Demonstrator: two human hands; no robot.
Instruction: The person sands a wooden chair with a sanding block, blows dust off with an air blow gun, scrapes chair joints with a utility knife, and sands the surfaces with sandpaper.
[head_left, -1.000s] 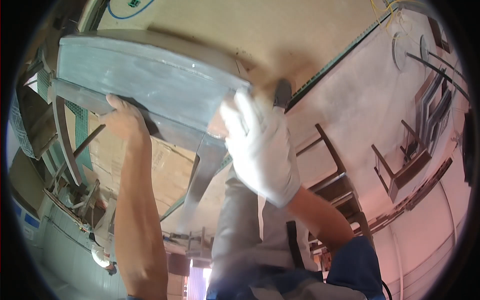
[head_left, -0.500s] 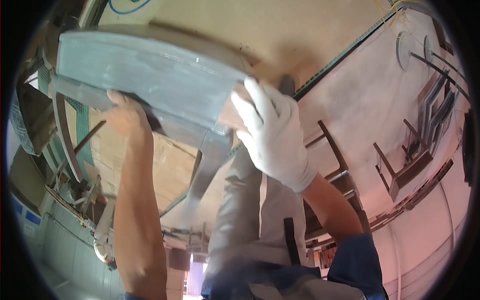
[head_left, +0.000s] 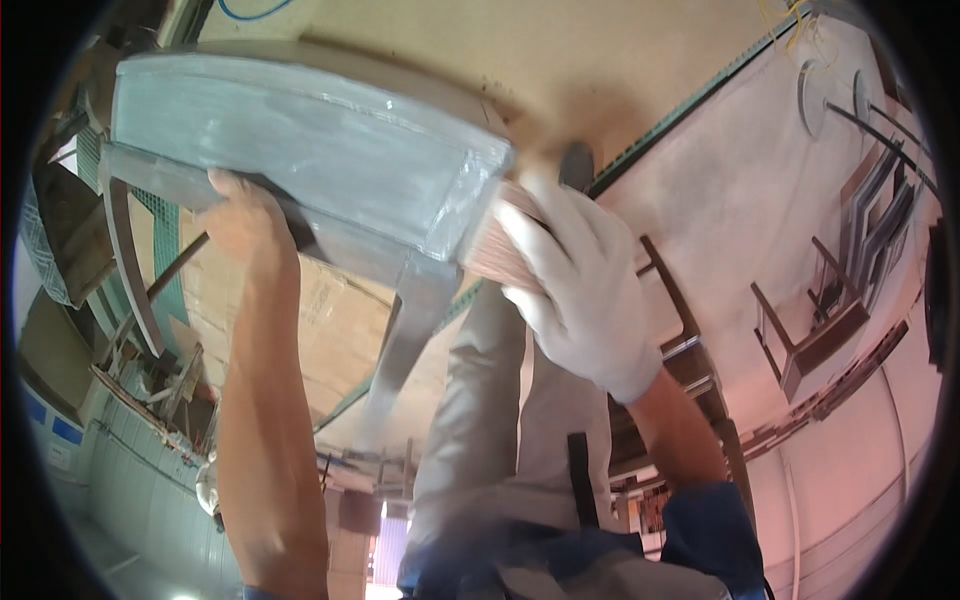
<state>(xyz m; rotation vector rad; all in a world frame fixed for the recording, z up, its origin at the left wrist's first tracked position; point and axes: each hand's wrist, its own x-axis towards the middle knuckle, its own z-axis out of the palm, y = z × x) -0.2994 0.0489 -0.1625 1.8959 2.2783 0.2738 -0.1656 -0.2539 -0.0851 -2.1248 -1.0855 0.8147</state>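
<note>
While your bare left hand (head_left: 245, 222) curls around the near rail of the grey furniture piece (head_left: 300, 150), your gloved right hand (head_left: 585, 290) pinches a pinkish-brown pad (head_left: 500, 248) at the piece's right end; blur hides whether it presses there or only brushes past. The piece lies mostly left of your trousers (head_left: 465, 400), panel facing you, with a curved leg (head_left: 130, 265) at left. If your left grip slackened, a push from the right could swing the piece, since that hand alone seems to steady it. Heavy pressure on the corner might wear it unevenly, and a pad slipping off could scrape your gloved fingertips. Beyond, cardboard (head_left: 310, 310) shows on the near side, a blue hose (head_left: 252, 15) curls far left, and a brown wooden frame (head_left: 825, 335) stands well apart, right.
</note>
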